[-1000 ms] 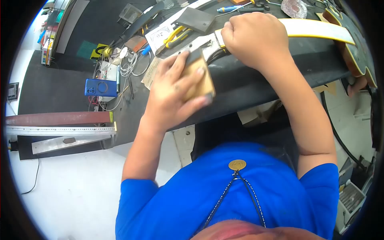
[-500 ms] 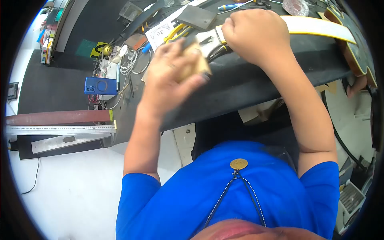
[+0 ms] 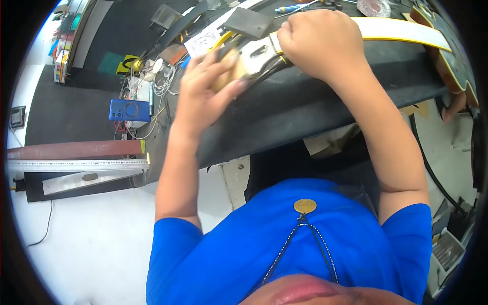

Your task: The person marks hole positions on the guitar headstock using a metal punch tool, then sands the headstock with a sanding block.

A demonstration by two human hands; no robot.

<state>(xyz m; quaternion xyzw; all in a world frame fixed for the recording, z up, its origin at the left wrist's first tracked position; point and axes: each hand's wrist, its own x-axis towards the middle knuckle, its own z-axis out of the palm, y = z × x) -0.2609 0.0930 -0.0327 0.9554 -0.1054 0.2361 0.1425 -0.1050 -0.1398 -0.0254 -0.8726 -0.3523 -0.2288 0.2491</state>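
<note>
An electric-looking guitar lies across the bench, its body (image 3: 441,60) at the right and its white-covered neck (image 3: 401,30) with yellow edges running left. My right hand (image 3: 323,47) is closed around the neck near the headstock. The pale headstock (image 3: 258,55) shows to its left, with a dark slot in it. In my left hand (image 3: 203,91) is a tan block (image 3: 227,71), smeared by motion, at the headstock's outer end. Whether the block touches the headstock I cannot tell.
A grey block (image 3: 249,23) lies behind the headstock. Tangled white cables (image 3: 162,81) and a blue phone (image 3: 130,110) are on the left. A metal ruler (image 3: 81,165) lies at the front left. A person's hand (image 3: 454,108) shows at the far right.
My left hand has moved left with the tan block, uncovering more of the headstock. My right hand has shifted only slightly and keeps its grip on the neck.
</note>
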